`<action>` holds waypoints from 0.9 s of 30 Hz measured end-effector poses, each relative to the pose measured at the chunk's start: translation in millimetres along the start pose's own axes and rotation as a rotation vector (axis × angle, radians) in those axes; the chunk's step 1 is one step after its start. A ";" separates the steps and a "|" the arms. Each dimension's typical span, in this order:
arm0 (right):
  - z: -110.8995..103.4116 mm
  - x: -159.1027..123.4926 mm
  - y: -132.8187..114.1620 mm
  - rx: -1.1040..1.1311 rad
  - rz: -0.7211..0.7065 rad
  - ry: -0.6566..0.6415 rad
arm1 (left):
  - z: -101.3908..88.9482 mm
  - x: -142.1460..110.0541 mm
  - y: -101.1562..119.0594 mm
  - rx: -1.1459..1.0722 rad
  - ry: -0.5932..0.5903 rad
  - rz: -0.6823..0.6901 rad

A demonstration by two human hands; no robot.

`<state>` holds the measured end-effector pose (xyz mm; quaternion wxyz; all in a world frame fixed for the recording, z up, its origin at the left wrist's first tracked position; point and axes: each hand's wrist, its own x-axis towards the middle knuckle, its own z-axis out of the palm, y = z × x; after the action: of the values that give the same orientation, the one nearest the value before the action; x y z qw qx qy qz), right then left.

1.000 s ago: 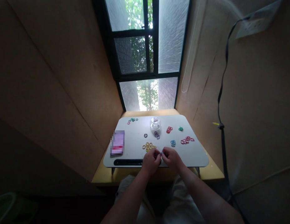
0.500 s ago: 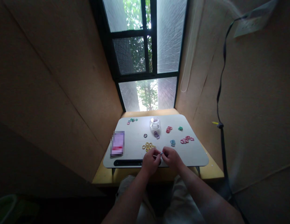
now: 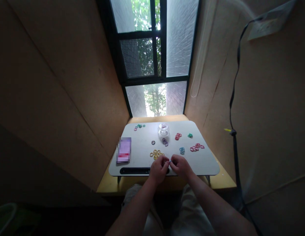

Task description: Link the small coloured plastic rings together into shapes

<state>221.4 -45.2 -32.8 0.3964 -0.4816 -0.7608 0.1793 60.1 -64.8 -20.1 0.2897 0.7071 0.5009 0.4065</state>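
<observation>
Left hand (image 3: 158, 169), right hand (image 3: 180, 166), fingertips meeting, pinching small ring (image 3: 169, 162)

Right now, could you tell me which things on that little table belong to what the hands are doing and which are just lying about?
In use:
left hand
right hand
small ring pinched between their fingertips
yellow rings, nearest
blue rings
purple rings
red rings
pink rings

Lying about:
purple packet
clear jar
hanging black cable
</observation>
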 end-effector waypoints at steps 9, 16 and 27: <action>0.1 0.9 0.8 -0.002 0.011 -0.015 | -3.5 0.0 5.6 0.020 -0.042 0.037; 1.0 0.1 0.7 -0.009 0.012 -0.002 | -3.0 0.4 3.5 -0.020 -0.059 0.047; 0.4 -0.3 0.7 -0.014 0.005 -0.010 | -2.4 -1.4 4.4 -0.017 -0.028 0.044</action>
<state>221.5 -45.0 -33.6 0.3888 -0.4855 -0.7627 0.1773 59.8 -67.6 -15.6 0.2937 0.7212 0.4776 0.4069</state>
